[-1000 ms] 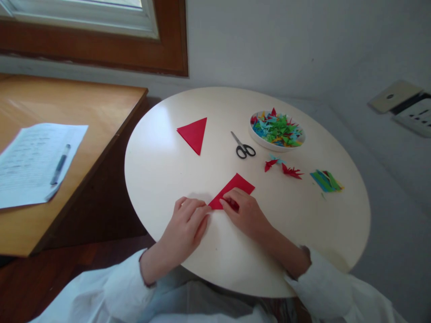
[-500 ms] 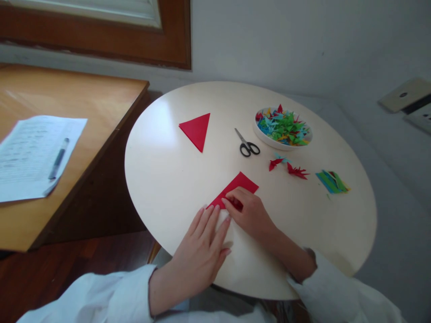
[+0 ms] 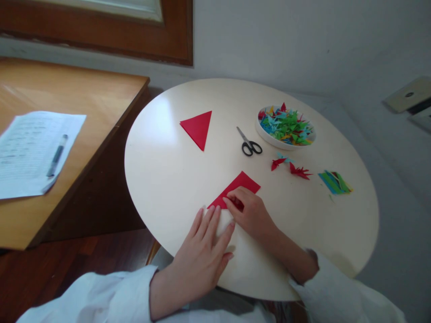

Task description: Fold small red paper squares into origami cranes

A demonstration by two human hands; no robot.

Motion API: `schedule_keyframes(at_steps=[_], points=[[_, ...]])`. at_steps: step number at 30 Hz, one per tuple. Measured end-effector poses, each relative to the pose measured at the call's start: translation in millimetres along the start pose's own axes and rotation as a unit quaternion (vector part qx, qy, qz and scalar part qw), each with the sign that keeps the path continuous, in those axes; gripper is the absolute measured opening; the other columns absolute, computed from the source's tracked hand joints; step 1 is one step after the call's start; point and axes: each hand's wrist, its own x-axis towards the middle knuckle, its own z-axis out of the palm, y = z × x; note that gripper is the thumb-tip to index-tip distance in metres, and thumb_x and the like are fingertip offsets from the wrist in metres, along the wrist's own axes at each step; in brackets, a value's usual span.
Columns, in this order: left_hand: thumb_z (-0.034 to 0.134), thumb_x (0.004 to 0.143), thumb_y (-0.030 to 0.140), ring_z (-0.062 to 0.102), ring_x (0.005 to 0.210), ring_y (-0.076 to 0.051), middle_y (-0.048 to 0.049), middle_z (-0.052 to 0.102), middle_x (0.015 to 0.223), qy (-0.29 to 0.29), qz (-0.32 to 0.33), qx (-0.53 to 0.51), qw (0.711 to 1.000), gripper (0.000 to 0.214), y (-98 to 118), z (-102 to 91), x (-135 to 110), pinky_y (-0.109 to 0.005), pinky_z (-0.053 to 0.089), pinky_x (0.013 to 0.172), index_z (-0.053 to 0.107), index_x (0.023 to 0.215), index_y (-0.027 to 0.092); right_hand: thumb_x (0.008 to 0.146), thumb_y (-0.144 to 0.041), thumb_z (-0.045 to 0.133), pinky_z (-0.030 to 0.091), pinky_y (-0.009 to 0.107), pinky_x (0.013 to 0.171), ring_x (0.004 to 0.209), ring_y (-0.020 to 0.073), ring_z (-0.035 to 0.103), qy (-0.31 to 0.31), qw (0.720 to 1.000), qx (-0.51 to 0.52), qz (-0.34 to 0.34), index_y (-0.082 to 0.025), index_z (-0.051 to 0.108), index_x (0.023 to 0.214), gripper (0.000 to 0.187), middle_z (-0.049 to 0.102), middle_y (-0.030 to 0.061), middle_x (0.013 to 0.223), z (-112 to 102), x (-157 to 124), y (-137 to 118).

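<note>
A folded piece of red paper point(image 3: 243, 180) lies slantwise near the front of the round table. My left hand point(image 3: 198, 251) is flat with its fingers spread, and its fingertips press on the paper's lower left end. Over the lower part of the paper, my right hand point(image 3: 251, 211) is curled, with thumb and index finger pinched against the sheet. Its other fingers are tucked in and partly hide the paper. Further back lies a red paper triangle point(image 3: 198, 129), and scissors point(image 3: 248, 146) with black handles rest to its right.
A white bowl point(image 3: 284, 146) at the back right holds many coloured paper cranes. Several loose red and light blue cranes point(image 3: 299, 171) lie before it, with a stack of coloured paper pieces point(image 3: 335, 183) farther right. Written sheets point(image 3: 30, 157) and a pen point(image 3: 57, 155) are on the wooden desk.
The whole view has shifted slightly. My left thumb and index finger sit a little farther from the paper's edge; my right hand keeps its pinch in nearly the same spot.
</note>
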Motion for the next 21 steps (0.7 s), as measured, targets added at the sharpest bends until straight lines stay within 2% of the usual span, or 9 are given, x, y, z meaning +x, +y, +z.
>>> schedule_keyframes(at_steps=[13, 19, 21], points=[[0.035, 0.089, 0.04, 0.033, 0.128, -0.034, -0.0171, 0.042, 0.136, -0.019, -0.023, 0.014, 0.999, 0.048, 0.1, -5.0, 0.2, -0.061, 0.018, 0.102, 0.038, 0.132, 0.02, 0.081, -0.017, 0.05, 0.039, 0.025, 0.054, 0.057, 0.0133, 0.049, 0.006, 1.0, -0.01, -0.01, -0.019, 0.048, 0.064, 0.018, 0.054, 0.0011, 0.061, 2.3, -0.3, 1.7], [0.034, 0.089, 0.041, 0.034, 0.127, -0.034, -0.0166, 0.043, 0.135, -0.016, -0.02, 0.017, 1.0, 0.047, -0.5, -4.1, -0.1, -0.06, 0.02, 0.101, 0.038, 0.132, 0.021, 0.08, -0.016, 0.049, 0.039, 0.024, 0.053, 0.057, 0.0131, 0.049, 0.02, 1.0, -0.012, 0.006, -0.018, 0.051, 0.079, 0.002, 0.053, 0.0, 0.063, 4.3, -2.1, 1.8], [0.034, 0.089, 0.041, 0.034, 0.127, -0.033, -0.0167, 0.043, 0.135, -0.016, -0.02, 0.02, 0.999, 0.047, -0.6, -3.8, -0.2, -0.06, 0.02, 0.1, 0.038, 0.132, 0.021, 0.08, -0.015, 0.048, 0.039, 0.024, 0.053, 0.056, 0.0128, 0.049, 0.022, 1.0, -0.01, 0.009, -0.018, 0.05, 0.081, 0.003, 0.052, -0.0006, 0.062, 4.8, -2.3, 1.7]])
